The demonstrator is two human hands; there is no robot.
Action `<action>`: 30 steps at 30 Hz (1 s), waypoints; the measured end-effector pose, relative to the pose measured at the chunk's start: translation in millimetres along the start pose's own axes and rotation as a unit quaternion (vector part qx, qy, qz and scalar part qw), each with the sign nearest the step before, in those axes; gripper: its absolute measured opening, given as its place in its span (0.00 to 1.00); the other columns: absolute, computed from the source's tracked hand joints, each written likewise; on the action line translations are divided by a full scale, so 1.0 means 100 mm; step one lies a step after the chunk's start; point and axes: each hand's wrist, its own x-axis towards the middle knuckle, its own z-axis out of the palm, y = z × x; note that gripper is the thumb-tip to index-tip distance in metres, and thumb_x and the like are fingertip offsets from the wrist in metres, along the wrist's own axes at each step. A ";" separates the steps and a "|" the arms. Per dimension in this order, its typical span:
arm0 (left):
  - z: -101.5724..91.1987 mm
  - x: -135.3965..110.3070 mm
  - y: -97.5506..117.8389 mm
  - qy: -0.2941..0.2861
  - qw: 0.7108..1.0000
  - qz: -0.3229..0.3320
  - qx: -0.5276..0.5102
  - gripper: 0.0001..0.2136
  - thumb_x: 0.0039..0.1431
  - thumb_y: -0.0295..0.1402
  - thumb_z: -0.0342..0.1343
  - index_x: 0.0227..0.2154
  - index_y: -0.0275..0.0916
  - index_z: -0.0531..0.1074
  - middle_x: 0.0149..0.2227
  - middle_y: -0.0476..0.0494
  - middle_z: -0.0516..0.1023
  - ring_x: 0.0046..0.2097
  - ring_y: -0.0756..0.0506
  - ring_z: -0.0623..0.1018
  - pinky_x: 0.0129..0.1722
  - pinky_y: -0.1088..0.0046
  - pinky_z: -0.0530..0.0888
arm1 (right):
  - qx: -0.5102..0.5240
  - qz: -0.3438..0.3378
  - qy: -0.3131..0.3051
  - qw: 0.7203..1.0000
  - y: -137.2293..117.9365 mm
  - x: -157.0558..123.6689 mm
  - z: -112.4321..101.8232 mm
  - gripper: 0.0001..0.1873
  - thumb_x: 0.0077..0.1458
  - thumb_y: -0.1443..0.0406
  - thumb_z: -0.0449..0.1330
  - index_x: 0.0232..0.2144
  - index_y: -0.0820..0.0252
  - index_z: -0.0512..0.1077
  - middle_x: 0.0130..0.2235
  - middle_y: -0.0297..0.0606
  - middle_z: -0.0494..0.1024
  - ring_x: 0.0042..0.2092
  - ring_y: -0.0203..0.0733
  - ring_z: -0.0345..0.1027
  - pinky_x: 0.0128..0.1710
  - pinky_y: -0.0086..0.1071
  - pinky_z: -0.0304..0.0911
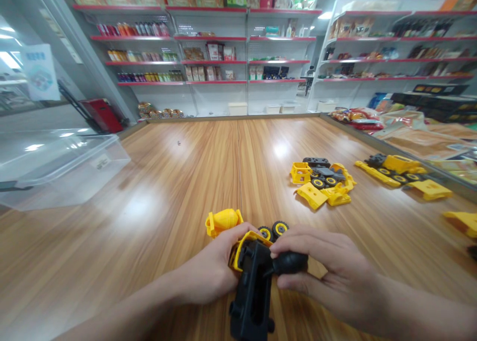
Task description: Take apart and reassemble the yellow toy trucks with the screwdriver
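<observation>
My left hand (214, 266) is closed around a toy truck's yellow cab (238, 251), which is joined to a long black chassis (251, 296) pointing toward me. In my right hand (328, 266), between thumb and fingers, is the bulbous black handle of a screwdriver (292, 262). Its shaft end meets the side of the chassis; the tip is hidden. Just beyond my left hand lies a yellow mixer drum (225, 221). Black wheels with yellow rims (279, 229) sit behind the cab, partly covered by my fingers.
A pile of yellow and black toy truck parts (324, 182) lies at right on the wooden table (186, 182). Farther right is another group of parts (402, 170). At left stands a clear plastic bin (93, 174). Stocked shelves (210, 60) line the back.
</observation>
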 end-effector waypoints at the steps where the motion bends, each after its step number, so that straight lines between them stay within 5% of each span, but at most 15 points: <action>1: 0.01 0.00 0.00 0.006 1.000 -0.006 -0.003 0.17 0.46 0.19 0.58 0.41 0.37 0.69 0.37 0.48 0.73 0.39 0.47 0.73 0.39 0.71 0.69 | -0.010 0.005 0.005 1.000 0.00 0.00 0.00 0.13 0.56 0.62 0.66 0.42 0.59 0.72 0.37 0.39 0.80 0.37 0.40 0.75 0.33 0.28 0.69; 8: 0.02 0.01 0.03 0.045 0.998 -0.042 -0.020 0.14 0.44 0.21 0.59 0.36 0.37 0.68 0.33 0.51 0.71 0.35 0.49 0.72 0.35 0.74 0.68 | -0.050 0.042 0.037 0.997 0.01 0.00 0.01 0.13 0.53 0.59 0.68 0.39 0.58 0.74 0.28 0.32 0.78 0.24 0.33 0.69 0.22 0.24 0.63; 17: 0.02 -0.01 0.00 0.062 0.997 -0.044 -0.029 0.18 0.46 0.21 0.60 0.41 0.38 0.68 0.39 0.48 0.74 0.41 0.46 0.74 0.41 0.70 0.70 | -0.067 0.070 0.045 0.994 -0.02 0.00 0.02 0.10 0.54 0.60 0.67 0.36 0.58 0.75 0.27 0.33 0.80 0.24 0.35 0.71 0.23 0.25 0.65; 21: 0.01 -0.01 0.01 0.046 0.997 -0.045 -0.030 0.16 0.44 0.21 0.60 0.38 0.38 0.68 0.34 0.51 0.72 0.35 0.48 0.72 0.36 0.72 0.69 | -0.064 0.089 0.032 0.993 -0.02 -0.02 0.03 0.08 0.55 0.60 0.65 0.37 0.56 0.74 0.29 0.34 0.80 0.26 0.36 0.73 0.23 0.26 0.65; 30: 0.02 -0.01 0.02 0.067 0.996 -0.056 -0.028 0.18 0.39 0.19 0.56 0.36 0.39 0.69 0.36 0.50 0.73 0.39 0.46 0.73 0.38 0.71 0.70 | -0.062 0.000 0.019 0.998 -0.03 -0.01 0.01 0.11 0.55 0.61 0.67 0.40 0.58 0.73 0.31 0.37 0.80 0.30 0.39 0.74 0.28 0.28 0.68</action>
